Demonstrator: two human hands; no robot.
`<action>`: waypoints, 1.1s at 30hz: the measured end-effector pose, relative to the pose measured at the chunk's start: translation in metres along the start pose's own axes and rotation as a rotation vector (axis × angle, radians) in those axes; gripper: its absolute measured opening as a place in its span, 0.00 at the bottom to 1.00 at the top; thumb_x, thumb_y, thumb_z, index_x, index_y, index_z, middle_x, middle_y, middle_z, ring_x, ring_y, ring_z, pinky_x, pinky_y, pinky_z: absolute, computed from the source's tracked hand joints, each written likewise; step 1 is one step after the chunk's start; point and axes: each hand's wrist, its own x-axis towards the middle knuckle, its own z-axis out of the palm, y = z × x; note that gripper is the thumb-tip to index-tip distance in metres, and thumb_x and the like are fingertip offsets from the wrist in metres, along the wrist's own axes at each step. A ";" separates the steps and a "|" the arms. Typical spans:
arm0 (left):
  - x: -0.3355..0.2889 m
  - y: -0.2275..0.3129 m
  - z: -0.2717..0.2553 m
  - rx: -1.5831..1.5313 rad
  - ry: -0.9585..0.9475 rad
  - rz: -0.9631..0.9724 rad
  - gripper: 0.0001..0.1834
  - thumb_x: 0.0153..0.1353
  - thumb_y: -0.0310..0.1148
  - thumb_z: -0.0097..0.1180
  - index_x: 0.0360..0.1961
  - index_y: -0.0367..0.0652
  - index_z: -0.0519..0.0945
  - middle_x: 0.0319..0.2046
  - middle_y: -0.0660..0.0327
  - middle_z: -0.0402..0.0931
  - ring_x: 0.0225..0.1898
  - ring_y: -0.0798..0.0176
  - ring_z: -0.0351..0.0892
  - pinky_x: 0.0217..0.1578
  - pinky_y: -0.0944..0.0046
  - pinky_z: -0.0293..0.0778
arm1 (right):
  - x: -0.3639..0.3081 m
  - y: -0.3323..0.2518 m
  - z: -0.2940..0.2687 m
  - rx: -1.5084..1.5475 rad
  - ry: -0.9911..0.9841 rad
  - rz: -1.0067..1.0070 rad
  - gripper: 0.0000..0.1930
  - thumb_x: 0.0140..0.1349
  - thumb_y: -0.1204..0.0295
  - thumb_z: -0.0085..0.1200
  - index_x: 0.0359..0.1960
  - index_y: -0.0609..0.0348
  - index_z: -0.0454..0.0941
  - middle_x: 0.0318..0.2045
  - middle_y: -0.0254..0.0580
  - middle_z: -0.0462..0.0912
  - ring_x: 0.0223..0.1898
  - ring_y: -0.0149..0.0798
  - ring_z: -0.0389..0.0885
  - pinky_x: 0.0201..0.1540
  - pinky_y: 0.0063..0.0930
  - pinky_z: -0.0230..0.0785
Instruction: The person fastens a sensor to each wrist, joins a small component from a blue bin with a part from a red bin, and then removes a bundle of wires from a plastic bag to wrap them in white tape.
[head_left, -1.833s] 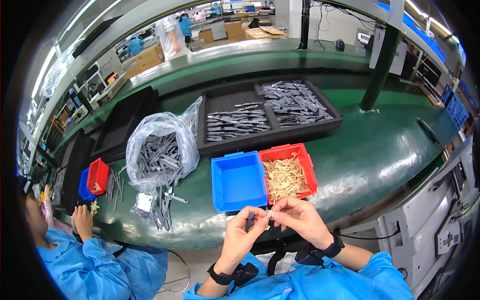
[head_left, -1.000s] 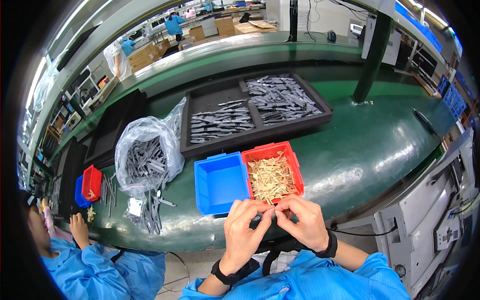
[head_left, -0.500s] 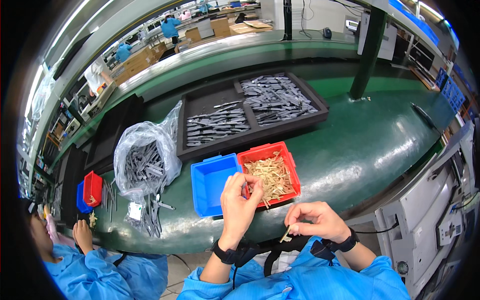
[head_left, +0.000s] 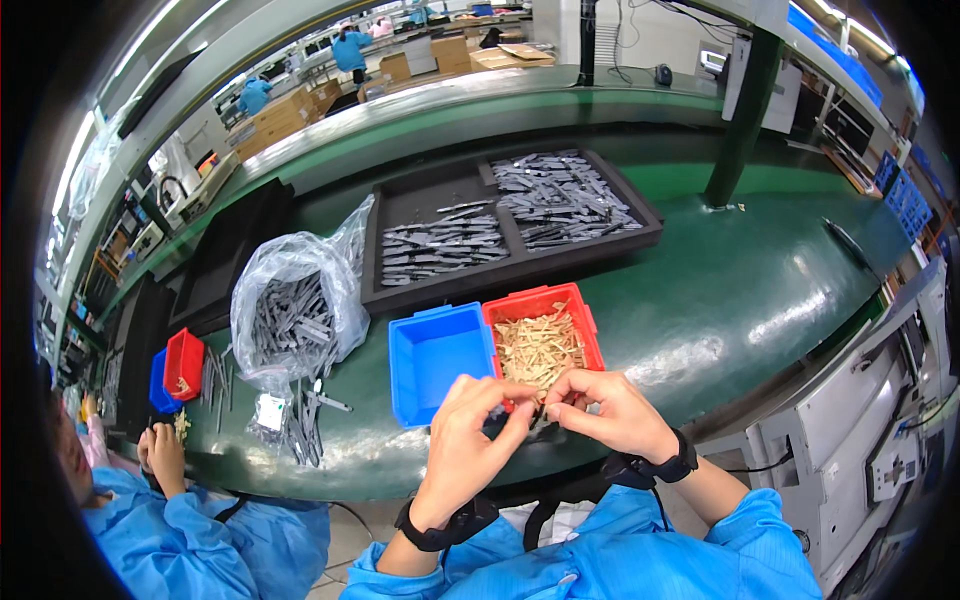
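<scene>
In front of the red bin (head_left: pixel 597 345), my two hands meet fingertip to fingertip. My left hand (head_left: pixel 468 440) is closed in a pinch; what its fingers hold, if anything, is too small and hidden to name. Closed as well, my right hand (head_left: pixel 622 418) pinches a small brass-coloured strip (head_left: pixel 541 409), which shows only in part between the fingertips. Behind them, many loose brass-coloured strips (head_left: pixel 540 345) fill the red bin. A blue bin (head_left: pixel 440 350) stands against its left side, with no pieces visible inside.
Beyond the bins lies a black divided tray (head_left: pixel 610 245) of grey slim parts. To the left stand a clear bag (head_left: pixel 300 320) of grey parts and some loose ones (head_left: pixel 308 425). At far left a co-worker's hands (head_left: pixel 163 452) work beside a small red bin (head_left: pixel 184 362).
My right hand has moved up and left with the strip, and my left hand has come down from over the red bin. Their fingertips now meet. The view has shifted slightly.
</scene>
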 end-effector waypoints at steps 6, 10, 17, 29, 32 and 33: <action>-0.014 -0.003 -0.010 -0.003 -0.005 -0.072 0.05 0.48 0.27 0.61 0.29 0.40 0.81 0.25 0.64 0.77 0.28 0.64 0.68 0.30 0.67 0.65 | 0.008 -0.014 0.014 -0.169 -0.070 -0.068 0.07 0.55 0.72 0.54 0.30 0.64 0.74 0.26 0.42 0.78 0.26 0.37 0.77 0.30 0.28 0.69; -0.020 -0.001 -0.016 -0.016 0.015 -0.137 0.05 0.49 0.27 0.61 0.27 0.39 0.79 0.23 0.63 0.75 0.27 0.65 0.68 0.29 0.66 0.65 | 0.011 -0.015 0.021 -0.201 -0.055 -0.109 0.07 0.55 0.72 0.55 0.29 0.64 0.73 0.24 0.42 0.78 0.26 0.37 0.78 0.30 0.29 0.69; -0.022 -0.007 -0.020 -0.050 -0.016 -0.200 0.06 0.50 0.29 0.61 0.29 0.40 0.79 0.23 0.63 0.73 0.27 0.68 0.68 0.28 0.69 0.65 | 0.014 -0.016 0.025 -0.243 -0.058 -0.131 0.06 0.54 0.75 0.55 0.31 0.64 0.74 0.27 0.41 0.78 0.27 0.36 0.78 0.30 0.27 0.69; -0.022 -0.027 -0.028 -0.368 -0.243 -0.381 0.08 0.52 0.32 0.59 0.31 0.40 0.79 0.21 0.66 0.68 0.24 0.71 0.63 0.26 0.69 0.62 | 0.028 -0.026 0.020 -0.417 -0.137 -0.646 0.10 0.49 0.81 0.57 0.34 0.58 0.72 0.32 0.39 0.75 0.36 0.43 0.76 0.38 0.34 0.69; -0.021 -0.028 -0.027 -0.414 -0.296 -0.414 0.08 0.52 0.33 0.59 0.31 0.40 0.79 0.22 0.67 0.66 0.24 0.73 0.61 0.25 0.71 0.60 | 0.030 -0.025 0.018 -0.434 -0.194 -0.660 0.08 0.51 0.79 0.56 0.34 0.58 0.72 0.31 0.38 0.74 0.35 0.43 0.75 0.37 0.34 0.68; -0.022 -0.031 -0.026 -0.436 -0.310 -0.410 0.08 0.52 0.33 0.59 0.31 0.40 0.79 0.23 0.67 0.66 0.24 0.73 0.61 0.25 0.71 0.60 | 0.030 -0.025 0.018 -0.443 -0.225 -0.658 0.07 0.52 0.79 0.55 0.33 0.59 0.72 0.30 0.39 0.74 0.34 0.43 0.74 0.37 0.34 0.68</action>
